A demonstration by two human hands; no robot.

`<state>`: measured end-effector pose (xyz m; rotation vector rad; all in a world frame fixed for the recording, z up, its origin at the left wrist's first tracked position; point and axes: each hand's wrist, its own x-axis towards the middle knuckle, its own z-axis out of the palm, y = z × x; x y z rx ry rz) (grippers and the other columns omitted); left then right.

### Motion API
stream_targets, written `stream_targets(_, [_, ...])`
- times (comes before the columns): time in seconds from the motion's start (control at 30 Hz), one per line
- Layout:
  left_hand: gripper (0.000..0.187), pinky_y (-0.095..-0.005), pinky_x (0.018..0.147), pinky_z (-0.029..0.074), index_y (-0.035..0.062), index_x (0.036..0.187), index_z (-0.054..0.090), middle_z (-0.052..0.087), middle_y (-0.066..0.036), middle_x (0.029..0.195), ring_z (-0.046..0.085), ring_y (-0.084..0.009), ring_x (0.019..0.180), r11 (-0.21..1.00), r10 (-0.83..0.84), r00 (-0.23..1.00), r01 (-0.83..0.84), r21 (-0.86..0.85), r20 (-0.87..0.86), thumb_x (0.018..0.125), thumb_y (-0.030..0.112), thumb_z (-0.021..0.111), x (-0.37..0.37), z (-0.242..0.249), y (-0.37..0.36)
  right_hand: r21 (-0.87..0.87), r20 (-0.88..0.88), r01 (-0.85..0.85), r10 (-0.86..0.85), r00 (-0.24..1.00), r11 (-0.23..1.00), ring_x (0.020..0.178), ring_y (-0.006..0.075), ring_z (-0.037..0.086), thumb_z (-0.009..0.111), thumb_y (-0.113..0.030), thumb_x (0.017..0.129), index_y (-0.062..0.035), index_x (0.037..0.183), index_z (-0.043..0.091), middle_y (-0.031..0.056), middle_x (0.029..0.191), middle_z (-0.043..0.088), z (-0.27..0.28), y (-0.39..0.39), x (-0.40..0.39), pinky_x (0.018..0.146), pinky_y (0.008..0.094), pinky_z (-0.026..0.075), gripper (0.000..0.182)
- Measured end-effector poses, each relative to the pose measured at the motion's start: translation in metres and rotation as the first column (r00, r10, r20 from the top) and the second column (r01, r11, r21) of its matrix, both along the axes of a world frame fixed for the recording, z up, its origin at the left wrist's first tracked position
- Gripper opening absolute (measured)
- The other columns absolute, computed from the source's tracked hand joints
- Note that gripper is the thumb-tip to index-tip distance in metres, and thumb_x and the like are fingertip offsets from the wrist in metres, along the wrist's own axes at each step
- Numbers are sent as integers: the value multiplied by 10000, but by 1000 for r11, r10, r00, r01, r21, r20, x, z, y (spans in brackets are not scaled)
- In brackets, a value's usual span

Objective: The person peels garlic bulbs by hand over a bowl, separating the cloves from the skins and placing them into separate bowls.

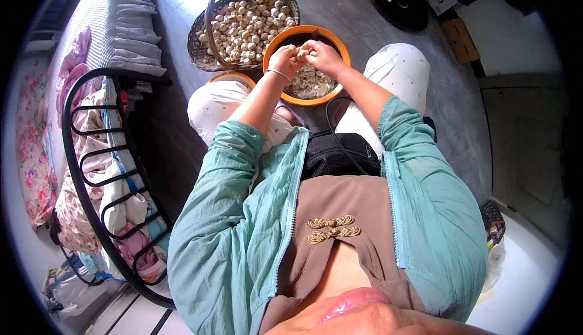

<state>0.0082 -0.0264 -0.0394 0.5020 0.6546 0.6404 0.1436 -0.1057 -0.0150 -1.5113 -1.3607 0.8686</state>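
Pinching a garlic piece (302, 53) together, the left hand (284, 62) and right hand (323, 59) meet above the orange basin (306, 100) of papery skins (311, 84); left of the basin sits a wicker basket (210, 25) of bulbs (249, 30).

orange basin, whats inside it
Inside the orange basin lies a layer of pale papery flakes; the hands above it cover part of the interior, and anything beneath the flakes is hidden.
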Motion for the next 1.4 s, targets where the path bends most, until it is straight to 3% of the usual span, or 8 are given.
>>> stream_targets(0.17, [75,-304,539,523,30,856,518,584,-95,756,589,-185,590,994,87,956,-64,90,-281,842,66,454,0,14,2,2,-18,50,-50,999,999,783,236,625,595,-221,808,-43,957,565,127,860,637,-11,4,4,717,335,468,234])
stream_targets(0.23, [136,-240,444,435,72,855,527,564,-28,678,503,-110,478,945,-246,882,310,104,-401,880,199,483,-5,28,2,-4,8,50,-50,999,999,781,241,626,586,-226,813,-42,957,561,131,859,638,-10,4,4,714,342,468,235])
stream_targets(0.37, [312,-217,386,321,101,831,519,518,19,620,401,-67,429,889,-273,873,390,239,-405,887,408,500,-1,27,-8,-29,147,90,-85,985,995,805,283,615,558,-233,823,-54,935,546,136,859,634,-5,4,4,717,376,466,212])
stream_targets(0.6, [67,-234,411,353,66,828,500,513,-33,678,443,-89,493,943,-227,937,280,181,-266,802,126,516,-3,26,-8,79,352,0,-28,936,997,851,315,586,526,-207,829,-79,949,494,132,891,605,7,-1,5,713,420,454,179])
stream_targets(0.93, [82,-226,468,369,79,791,557,540,-28,682,445,-99,521,970,-237,960,243,19,-152,829,138,516,-4,23,-3,172,346,-46,-17,938,984,849,333,576,540,-139,822,-79,945,482,138,895,599,23,-4,1,702,419,450,149])
stream_targets(1.13, [13,-225,423,333,72,812,503,485,-22,638,400,-93,469,973,-204,950,224,62,-237,810,77,516,-5,31,-7,146,236,-13,-22,972,989,800,319,591,553,-116,817,-64,931,505,127,850,609,23,-4,-2,685,390,458,135])
stream_targets(1.3, [110,-213,400,338,45,919,552,511,-25,627,428,-93,461,969,-181,946,218,116,-268,832,50,485,-3,33,-6,-58,-316,69,-84,945,996,663,130,585,542,-147,863,-33,939,545,57,782,620,2,5,3,600,272,469,138])
stream_targets(1.4, [111,-201,391,340,41,917,564,526,-27,641,455,-92,470,959,-121,920,205,195,-374,846,67,482,-2,31,-5,-118,-354,36,-76,932,992,659,87,570,525,-164,877,-27,938,548,35,773,614,-3,8,4,586,250,466,151])
